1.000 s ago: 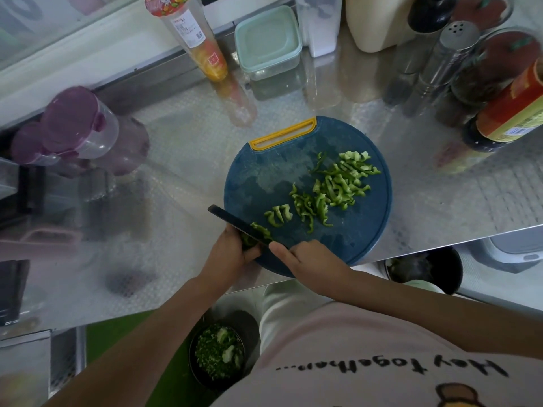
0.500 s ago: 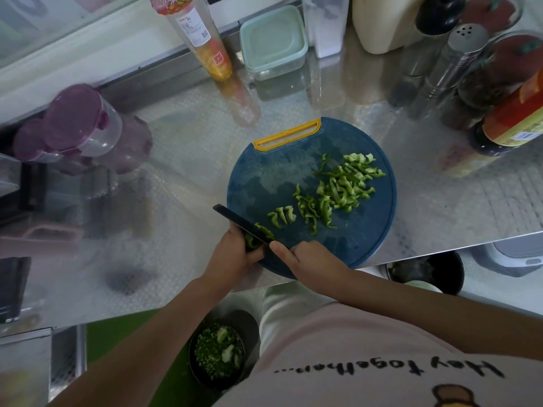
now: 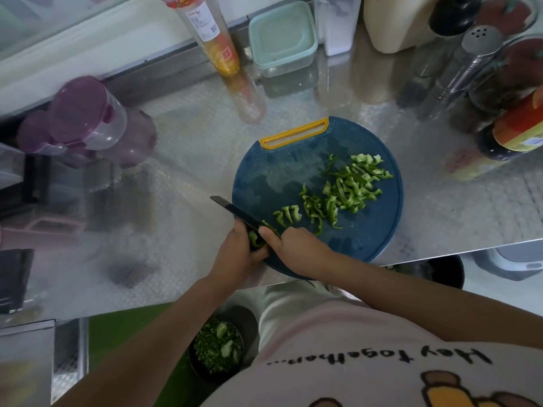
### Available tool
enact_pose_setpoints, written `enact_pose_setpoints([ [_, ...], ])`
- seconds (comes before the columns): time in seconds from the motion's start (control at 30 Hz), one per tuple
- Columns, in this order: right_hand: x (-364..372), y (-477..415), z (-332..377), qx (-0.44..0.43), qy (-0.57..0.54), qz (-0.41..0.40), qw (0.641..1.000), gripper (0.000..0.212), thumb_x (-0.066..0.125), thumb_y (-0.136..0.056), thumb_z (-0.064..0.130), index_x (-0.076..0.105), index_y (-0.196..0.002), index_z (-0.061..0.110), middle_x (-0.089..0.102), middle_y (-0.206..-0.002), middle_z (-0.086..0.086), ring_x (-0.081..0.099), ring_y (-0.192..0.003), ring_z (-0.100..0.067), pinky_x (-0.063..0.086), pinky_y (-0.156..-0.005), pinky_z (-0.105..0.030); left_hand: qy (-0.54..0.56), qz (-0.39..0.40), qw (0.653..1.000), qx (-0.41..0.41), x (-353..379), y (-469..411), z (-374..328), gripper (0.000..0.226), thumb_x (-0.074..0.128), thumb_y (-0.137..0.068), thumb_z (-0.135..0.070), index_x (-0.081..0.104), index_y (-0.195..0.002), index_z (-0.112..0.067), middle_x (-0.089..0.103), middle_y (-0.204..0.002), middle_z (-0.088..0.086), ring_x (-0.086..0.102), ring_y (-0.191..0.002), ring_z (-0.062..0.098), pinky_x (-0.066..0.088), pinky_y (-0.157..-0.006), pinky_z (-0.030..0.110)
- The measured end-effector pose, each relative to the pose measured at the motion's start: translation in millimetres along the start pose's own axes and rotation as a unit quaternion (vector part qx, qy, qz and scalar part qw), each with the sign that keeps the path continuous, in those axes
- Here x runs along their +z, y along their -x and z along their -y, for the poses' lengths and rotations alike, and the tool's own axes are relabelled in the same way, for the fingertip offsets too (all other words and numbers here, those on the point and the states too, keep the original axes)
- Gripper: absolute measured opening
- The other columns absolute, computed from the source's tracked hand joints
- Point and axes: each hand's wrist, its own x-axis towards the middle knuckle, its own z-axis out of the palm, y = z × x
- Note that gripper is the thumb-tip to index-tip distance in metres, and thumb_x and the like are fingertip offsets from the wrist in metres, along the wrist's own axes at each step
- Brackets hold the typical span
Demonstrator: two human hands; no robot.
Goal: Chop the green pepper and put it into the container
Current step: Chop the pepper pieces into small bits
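Note:
A round blue cutting board (image 3: 273, 171) with a yellow handle lies on the steel counter. Cut green pepper strips (image 3: 343, 189) are heaped on its right half, and a few more strips (image 3: 288, 214) lie nearer the hands. At the board's near left edge my left hand (image 3: 239, 251) grips the uncut piece of green pepper (image 3: 255, 240). My right hand (image 3: 295, 248) holds a black knife (image 3: 235, 211). Its index finger lies along the blade's back, and the blade points up and left across the pepper piece. A clear container with a mint lid (image 3: 283, 39) stands shut at the back of the counter.
A purple-lidded jug (image 3: 85, 118) stands at the left. A tall bottle (image 3: 211, 33) is beside the mint-lidded container. Jars, a shaker (image 3: 470, 57) and a sauce bottle (image 3: 517, 133) crowd the right. Below the counter edge sits a dark bowl of chopped greens (image 3: 217, 346).
Both hands stay at the board's near left edge with knife and pepper piece. The blade has shifted only slightly.

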Motion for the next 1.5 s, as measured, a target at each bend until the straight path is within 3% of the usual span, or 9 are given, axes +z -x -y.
enact_pose_setpoints([
  [0.1,-5,5,2,0.037,-0.059,0.008,0.998,0.045,0.024,-0.104,0.026,0.029,-0.145,0.008,0.04,-0.079,-0.011,0.049,-0.078,-0.027,0.04,-0.065,-0.037,0.028,-0.004,1.0,-0.002,0,2,-2,0.053,0.066,-0.084,-0.026,0.034,-0.126,-0.019,0.059,-0.11,-0.007,0.06,-0.098,0.012,0.051,-0.083,0.026],
  [0.27,-11,13,-6,0.07,-0.059,0.01,0.996,0.052,0.025,-0.102,0.016,0.009,-0.151,0.007,0.04,-0.087,-0.01,0.043,-0.077,-0.021,0.034,-0.063,-0.033,0.017,-0.048,0.999,-0.014,1,7,-7,0.028,0.066,-0.085,-0.022,0.045,-0.104,-0.018,0.057,-0.088,-0.015,0.058,-0.078,0.002,0.045,-0.064,0.008],
  [0.37,-7,16,-22,0.061,-0.073,-0.003,0.995,0.053,0.024,-0.101,0.043,0.053,-0.115,0.001,0.046,-0.072,-0.007,0.044,-0.061,-0.017,0.038,-0.065,-0.031,0.028,-0.055,0.998,-0.012,5,8,-12,0.024,0.063,-0.087,-0.023,0.046,-0.104,-0.018,0.059,-0.088,-0.008,0.057,-0.079,0.003,0.045,-0.064,0.01],
  [0.57,-12,22,-34,0.029,-0.136,-0.065,0.988,0.06,0.026,-0.098,0.055,0.037,-0.055,0.015,0.04,-0.053,-0.005,0.038,-0.048,-0.014,0.037,-0.058,-0.033,0.001,-0.04,0.999,-0.005,11,1,-21,0.025,0.059,-0.09,-0.029,0.04,-0.105,-0.021,0.054,-0.09,-0.014,0.055,-0.08,0.002,0.042,-0.062,0.014],
  [0.67,-9,26,-35,-0.002,-0.113,-0.09,0.989,0.052,0.031,-0.102,0.04,0.048,-0.059,0.015,0.036,-0.05,-0.001,0.035,-0.044,-0.013,0.039,-0.057,-0.032,-0.024,-0.029,0.999,-0.005,9,-4,-18,0.032,0.059,-0.089,-0.033,0.039,-0.109,-0.017,0.058,-0.1,-0.004,0.058,-0.086,0.012,0.047,-0.07,0.023],
  [0.73,-12,29,-44,-0.018,-0.111,-0.058,0.992,0.03,0.037,-0.095,0.018,0.065,-0.096,0.007,0.027,-0.051,0.001,0.027,-0.04,-0.013,0.033,-0.042,-0.028,-0.038,-0.018,0.999,-0.002,8,-5,-16,0.037,0.06,-0.088,-0.035,0.039,-0.113,-0.016,0.06,-0.107,0.001,0.059,-0.091,0.015,0.05,-0.076,0.03],
  [0.83,-9,31,-42,-0.022,-0.047,-0.038,0.998,0.052,0.016,-0.099,0.025,0.047,-0.134,0.002,0.029,-0.058,-0.003,0.038,-0.055,-0.021,0.036,-0.054,-0.035,-0.048,-0.011,0.999,0.006,8,-4,-13,0.048,0.061,-0.087,-0.036,0.036,-0.123,-0.016,0.06,-0.114,0.003,0.06,-0.097,0.019,0.052,-0.083,0.038],
  [1.03,3,38,-48,-0.051,0.04,-0.083,0.994,0.064,0.021,-0.096,0.057,0.043,-0.057,0.012,0.041,-0.054,-0.001,0.044,-0.058,-0.02,0.037,-0.067,-0.032,-0.065,-0.005,0.998,0.006,7,-4,-9,0.045,0.063,-0.086,-0.034,0.044,-0.121,-0.011,0.059,-0.103,-0.003,0.06,-0.09,0.016,0.05,-0.077,0.027],
  [1.5,13,38,-43,-0.035,0.028,-0.102,0.994,0.064,0.019,-0.095,0.058,0.049,-0.065,0.011,0.041,-0.058,-0.001,0.047,-0.061,-0.024,0.042,-0.064,-0.036,-0.067,0.024,0.996,0.048,4,-8,-8,0.009,0.062,-0.088,-0.022,0.055,-0.09,-0.016,0.06,-0.085,0.001,0.059,-0.08,0.021,0.049,-0.07,0.03],
])
